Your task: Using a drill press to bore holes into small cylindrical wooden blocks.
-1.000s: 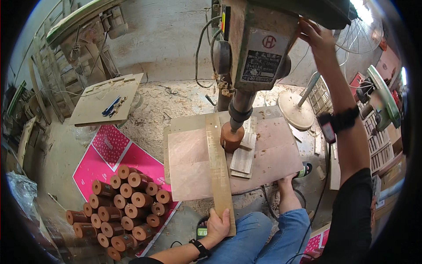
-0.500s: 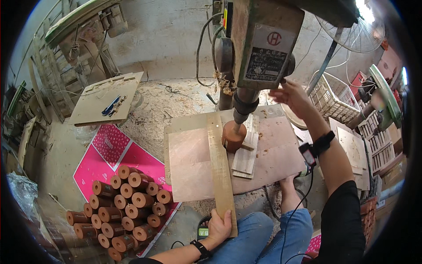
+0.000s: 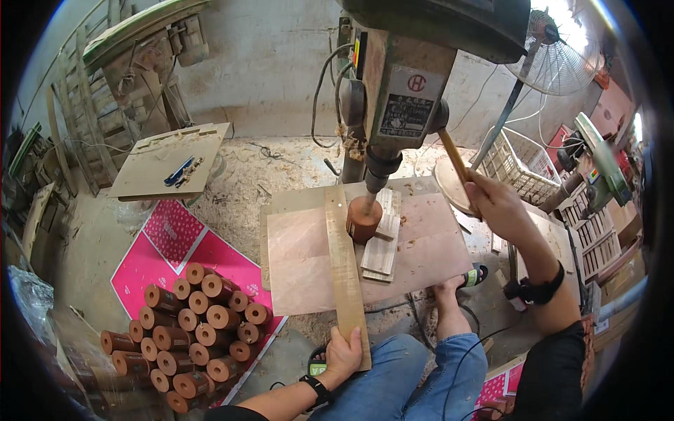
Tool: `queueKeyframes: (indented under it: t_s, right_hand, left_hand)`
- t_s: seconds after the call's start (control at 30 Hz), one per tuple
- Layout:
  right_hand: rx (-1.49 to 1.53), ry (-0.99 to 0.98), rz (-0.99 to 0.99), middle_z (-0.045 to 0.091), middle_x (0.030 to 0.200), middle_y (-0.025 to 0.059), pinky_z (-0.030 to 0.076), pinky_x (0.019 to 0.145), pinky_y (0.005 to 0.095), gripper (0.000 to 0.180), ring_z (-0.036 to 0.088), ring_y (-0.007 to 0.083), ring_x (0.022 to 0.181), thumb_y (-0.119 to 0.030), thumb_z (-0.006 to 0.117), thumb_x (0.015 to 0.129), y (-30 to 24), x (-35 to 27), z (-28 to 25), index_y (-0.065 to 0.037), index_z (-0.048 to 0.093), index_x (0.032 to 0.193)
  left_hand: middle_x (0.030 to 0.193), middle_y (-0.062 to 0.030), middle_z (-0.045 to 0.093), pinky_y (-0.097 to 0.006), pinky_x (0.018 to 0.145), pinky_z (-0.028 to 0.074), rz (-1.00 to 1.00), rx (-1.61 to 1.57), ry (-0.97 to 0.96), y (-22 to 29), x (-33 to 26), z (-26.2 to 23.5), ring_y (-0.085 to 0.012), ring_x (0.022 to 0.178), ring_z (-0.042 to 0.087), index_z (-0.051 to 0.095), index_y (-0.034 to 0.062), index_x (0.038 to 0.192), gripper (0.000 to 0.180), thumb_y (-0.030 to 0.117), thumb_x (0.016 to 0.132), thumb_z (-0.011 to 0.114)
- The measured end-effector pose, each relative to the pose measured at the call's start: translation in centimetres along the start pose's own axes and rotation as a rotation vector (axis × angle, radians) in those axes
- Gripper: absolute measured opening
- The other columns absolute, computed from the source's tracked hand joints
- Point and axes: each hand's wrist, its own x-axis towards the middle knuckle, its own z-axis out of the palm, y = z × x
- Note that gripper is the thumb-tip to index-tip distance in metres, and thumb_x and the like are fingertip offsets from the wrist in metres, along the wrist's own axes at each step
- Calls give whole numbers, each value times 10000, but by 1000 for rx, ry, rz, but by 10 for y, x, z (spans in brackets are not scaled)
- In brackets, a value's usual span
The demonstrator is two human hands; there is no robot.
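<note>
My left hand (image 3: 342,352) is closed around the near end of a long flat wooden board (image 3: 342,266). The board's far part lies along the left side of a reddish-brown wooden cylinder (image 3: 363,226). On the cylinder's right side sit pale wooden strips (image 3: 381,252). From the drill press (image 3: 404,105) a bit (image 3: 369,200) comes down into the top of the cylinder; its tip is hidden there. My right hand (image 3: 497,205) grips the end of a yellowish lever (image 3: 453,156) on the right side of the drill head.
Several drilled brown cylinders (image 3: 200,303) are stacked on a pink patterned sheet (image 3: 158,263) at left. Behind them a small board-topped table (image 3: 168,158) holds a blue tool (image 3: 181,172). At right stand a fan (image 3: 562,56) and a plastic crate (image 3: 521,165). Wood shavings cover the floor.
My right hand has moved from beside the drill head down and toward me, and now holds the lever. My left hand keeps its hold on the board. The whole view has shifted slightly.
</note>
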Motion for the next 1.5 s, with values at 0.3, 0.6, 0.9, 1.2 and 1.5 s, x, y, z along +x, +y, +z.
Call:
queueKeyframes:
  t_s: [0.3, 0.6, 0.9, 1.2, 1.5]
  right_hand:
    - [560, 354, 13, 644, 831, 47, 431, 558, 215, 332, 537, 58, 609, -295, 571, 995, -22, 49, -82, -3, 596, 1151]
    - [707, 324, 320, 619, 823, 35, 440, 590, 244, 465, 532, 103, 617, -527, 550, 958, 17, 193, -9, -109, 611, 1154]
    - [265, -50, 141, 618, 761, 22, 468, 551, 244, 359, 562, 80, 615, -234, 612, 957, 60, 34, 3, -53, 593, 1267]
    - [412, -11, 678, 639, 791, 24, 471, 583, 232, 299, 570, 77, 643, -107, 604, 929, 104, -221, -36, -11, 611, 1212]
    - [550, 126, 868, 604, 765, 36, 493, 602, 236, 273, 586, 94, 664, -30, 613, 906, 60, -334, -40, 25, 601, 1173]
  left_hand:
    - [900, -346, 642, -539, 783, 502, -42, 26, -6, 0, 0, 1, -515, 883, 634, 465, -45, 1065, 509, 446, 954, 540]
    - [889, -307, 652, -521, 750, 504, -55, 66, -4, 6, 0, -3, -488, 851, 646, 478, -34, 1086, 502, 425, 928, 609]
    - [1246, -244, 451, -542, 922, 404, 437, 602, 202, -11, 12, -89, -404, 1147, 446, 377, 2, 1373, 944, 493, 683, 795]
    - [1192, -251, 488, -543, 928, 406, 63, 872, 755, 9, 188, -254, -400, 1092, 490, 415, 54, 1389, 768, 246, 732, 762]
    - [1337, -236, 516, -406, 1072, 405, 506, 116, -76, 94, 234, -8, -332, 1278, 497, 361, -46, 1398, 1019, 335, 629, 911]
